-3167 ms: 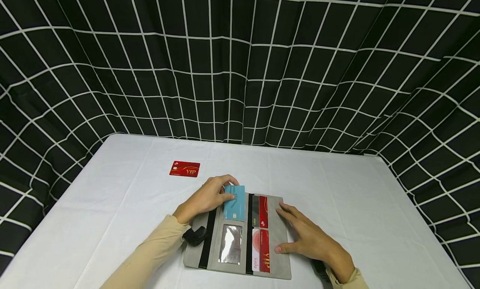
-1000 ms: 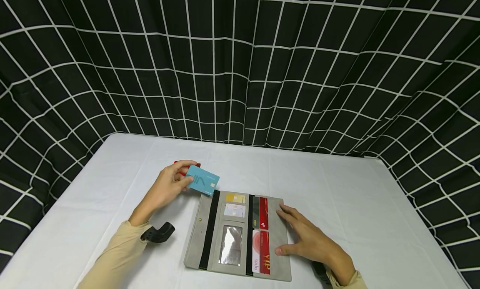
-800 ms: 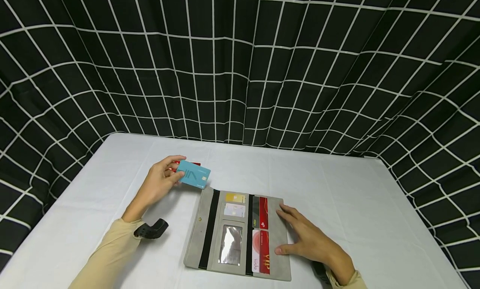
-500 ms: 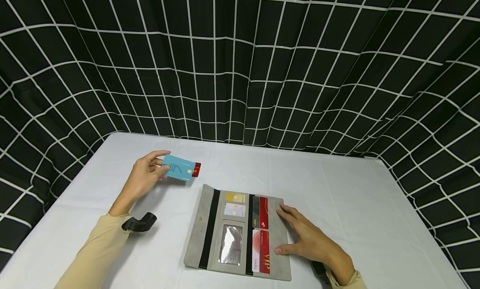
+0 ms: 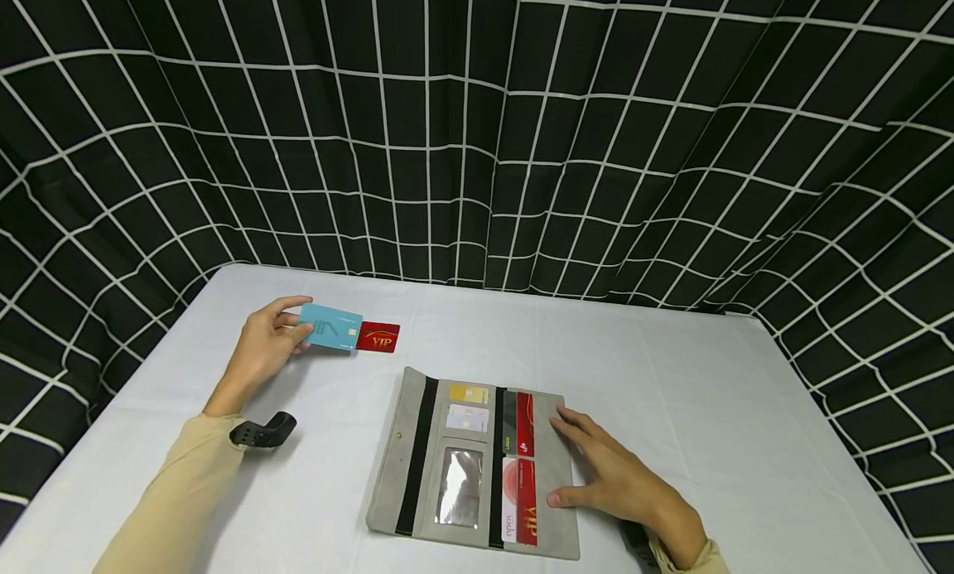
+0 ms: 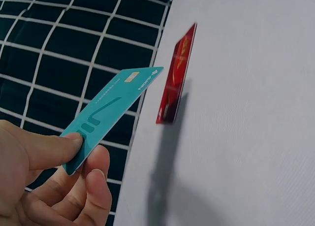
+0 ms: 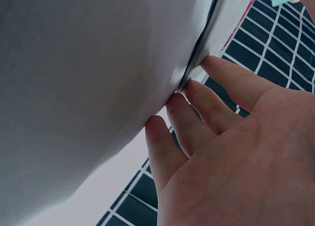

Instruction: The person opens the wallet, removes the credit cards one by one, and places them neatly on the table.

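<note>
1 blue card [image 5: 333, 327] in LH [image 5: 261, 344]

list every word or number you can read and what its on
"VIP" on the loose red plastic card
"VIP" on the nearer red card in the grey wallet
"LOGO" on the wallet's dark grey card
Unreadably small or skewed: print on the light blue plastic card, white and pink card, farther red card, yellow card, pale card

Hands [image 5: 262, 342] [image 5: 614, 470] well apart (left farther forward)
</note>
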The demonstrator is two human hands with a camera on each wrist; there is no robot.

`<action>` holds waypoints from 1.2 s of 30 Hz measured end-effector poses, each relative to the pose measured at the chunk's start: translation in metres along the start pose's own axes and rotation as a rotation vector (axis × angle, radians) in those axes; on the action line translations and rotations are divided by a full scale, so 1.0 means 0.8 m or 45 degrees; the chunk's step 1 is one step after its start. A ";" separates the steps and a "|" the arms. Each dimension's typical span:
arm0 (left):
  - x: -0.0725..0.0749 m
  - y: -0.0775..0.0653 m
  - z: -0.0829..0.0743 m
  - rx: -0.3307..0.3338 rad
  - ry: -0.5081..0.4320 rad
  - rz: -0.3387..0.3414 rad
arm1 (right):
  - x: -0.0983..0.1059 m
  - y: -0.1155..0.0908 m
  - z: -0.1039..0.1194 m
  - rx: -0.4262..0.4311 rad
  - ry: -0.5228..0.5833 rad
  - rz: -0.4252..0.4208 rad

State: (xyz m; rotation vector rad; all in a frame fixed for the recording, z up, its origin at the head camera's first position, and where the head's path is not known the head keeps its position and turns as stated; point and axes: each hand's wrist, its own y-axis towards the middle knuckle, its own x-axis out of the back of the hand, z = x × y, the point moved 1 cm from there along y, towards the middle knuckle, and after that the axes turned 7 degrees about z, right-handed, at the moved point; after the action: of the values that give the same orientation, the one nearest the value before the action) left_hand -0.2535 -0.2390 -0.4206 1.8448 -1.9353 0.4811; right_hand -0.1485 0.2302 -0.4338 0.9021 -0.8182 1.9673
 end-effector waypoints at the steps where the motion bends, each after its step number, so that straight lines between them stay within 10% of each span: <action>1: 0.002 0.001 0.002 0.009 0.007 -0.003 | 0.000 0.000 0.000 0.000 -0.002 -0.001; 36: 0.019 0.029 0.048 0.244 0.301 -0.051 | -0.001 0.000 -0.001 0.000 0.011 -0.001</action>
State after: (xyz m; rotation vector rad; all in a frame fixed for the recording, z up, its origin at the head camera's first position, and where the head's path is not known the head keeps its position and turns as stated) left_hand -0.2793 -0.2702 -0.4445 1.8420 -1.7429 0.8563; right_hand -0.1486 0.2302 -0.4347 0.8929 -0.8126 1.9695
